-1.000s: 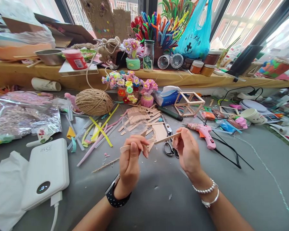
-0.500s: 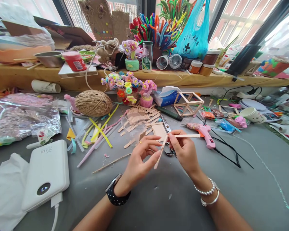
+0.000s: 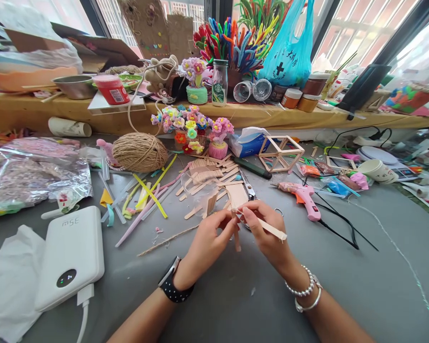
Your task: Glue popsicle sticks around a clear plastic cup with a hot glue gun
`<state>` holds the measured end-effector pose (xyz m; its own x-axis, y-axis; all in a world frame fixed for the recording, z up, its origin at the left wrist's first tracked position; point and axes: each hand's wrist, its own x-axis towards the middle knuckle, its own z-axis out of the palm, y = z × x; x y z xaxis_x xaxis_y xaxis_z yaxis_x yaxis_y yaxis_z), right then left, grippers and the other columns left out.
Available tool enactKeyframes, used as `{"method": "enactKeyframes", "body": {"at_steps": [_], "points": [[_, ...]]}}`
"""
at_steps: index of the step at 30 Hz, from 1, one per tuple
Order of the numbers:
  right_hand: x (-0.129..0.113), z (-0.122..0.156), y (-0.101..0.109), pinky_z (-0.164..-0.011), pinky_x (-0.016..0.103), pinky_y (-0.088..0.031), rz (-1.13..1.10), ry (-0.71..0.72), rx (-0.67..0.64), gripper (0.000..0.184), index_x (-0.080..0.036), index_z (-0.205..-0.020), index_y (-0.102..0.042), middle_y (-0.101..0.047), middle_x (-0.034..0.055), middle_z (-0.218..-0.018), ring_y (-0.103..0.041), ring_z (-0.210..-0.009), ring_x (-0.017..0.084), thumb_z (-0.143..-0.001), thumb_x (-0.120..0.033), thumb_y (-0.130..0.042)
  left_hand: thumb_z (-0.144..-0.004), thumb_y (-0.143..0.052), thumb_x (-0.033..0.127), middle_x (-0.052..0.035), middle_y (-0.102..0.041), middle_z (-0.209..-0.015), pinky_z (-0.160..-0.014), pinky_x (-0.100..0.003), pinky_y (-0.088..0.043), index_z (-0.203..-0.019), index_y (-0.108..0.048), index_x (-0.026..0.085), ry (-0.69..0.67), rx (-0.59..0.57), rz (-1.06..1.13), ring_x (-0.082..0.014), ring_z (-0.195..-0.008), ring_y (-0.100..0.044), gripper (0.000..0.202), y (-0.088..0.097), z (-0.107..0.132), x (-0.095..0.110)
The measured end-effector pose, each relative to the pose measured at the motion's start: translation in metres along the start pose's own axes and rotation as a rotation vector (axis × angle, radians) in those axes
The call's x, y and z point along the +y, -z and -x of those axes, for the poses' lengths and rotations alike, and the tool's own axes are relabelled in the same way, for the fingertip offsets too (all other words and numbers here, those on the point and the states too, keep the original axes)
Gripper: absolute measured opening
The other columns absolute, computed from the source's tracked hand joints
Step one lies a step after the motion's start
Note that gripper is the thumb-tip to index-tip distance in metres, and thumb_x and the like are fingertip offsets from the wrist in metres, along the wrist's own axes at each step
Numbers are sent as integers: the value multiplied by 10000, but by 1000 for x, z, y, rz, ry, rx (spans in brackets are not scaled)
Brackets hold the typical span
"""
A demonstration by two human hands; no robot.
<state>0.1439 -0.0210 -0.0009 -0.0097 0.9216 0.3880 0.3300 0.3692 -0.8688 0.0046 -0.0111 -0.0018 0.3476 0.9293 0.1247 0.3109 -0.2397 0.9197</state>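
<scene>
Between my two hands are popsicle sticks meeting at a corner near my fingertips. My left hand (image 3: 214,236) pinches the stick (image 3: 238,242) that points down toward me. In the fingers of my right hand (image 3: 266,228) is another popsicle stick (image 3: 273,229), slanting down to the right. Fingertips of both hands come together at the joint, so its details are hidden. Just beyond lie loose popsicle sticks (image 3: 203,171) and scissors (image 3: 248,186), partly covered by my right hand. A pink glue gun (image 3: 309,202) rests to the right.
Behind the sticks stand a ball of twine (image 3: 140,152), pipe-cleaner flowers (image 3: 186,126) and an open stick frame (image 3: 281,153). A white power bank (image 3: 71,257) with a cable lies at left. The glue gun's black cord (image 3: 339,231) curls across the right side.
My left fingers have closed on the downward stick at the joint. The right-hand stick has swung from nearly level to slanting down toward me, and both hands have drawn closer together.
</scene>
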Motion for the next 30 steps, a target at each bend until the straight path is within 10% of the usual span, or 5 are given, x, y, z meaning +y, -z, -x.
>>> {"method": "enactKeyframes", "body": {"at_steps": [15,26,30], "points": [[9,5,-6,-631,266,-513,-71,2,138,89,-225,-908,-523,-615,7,-813,-617,-702,123,-821,-234,-508,-885,-339,381,117,-375,-296,-395,-154,-288,-768,-491,182,177,-119,301,-47,-280,-301,277,1,3,-1],[16,8,-5,-691,302,-511,319,614,130,355,-236,-1068,-499,-655,22,-820,-609,-765,150,-768,-47,-515,-871,-360,401,117,-373,-296,-439,-195,-339,-655,-447,198,183,-58,107,-66,-273,-336,308,1,8,6],[16,9,-6,-711,327,-524,277,605,101,385,-256,-1086,-494,-654,36,-872,-617,-822,169,-764,-47,-525,-871,-362,387,105,-395,-298,-473,-216,-367,-645,-444,205,149,-1,33,-88,-293,-382,301,-1,9,8]]}}
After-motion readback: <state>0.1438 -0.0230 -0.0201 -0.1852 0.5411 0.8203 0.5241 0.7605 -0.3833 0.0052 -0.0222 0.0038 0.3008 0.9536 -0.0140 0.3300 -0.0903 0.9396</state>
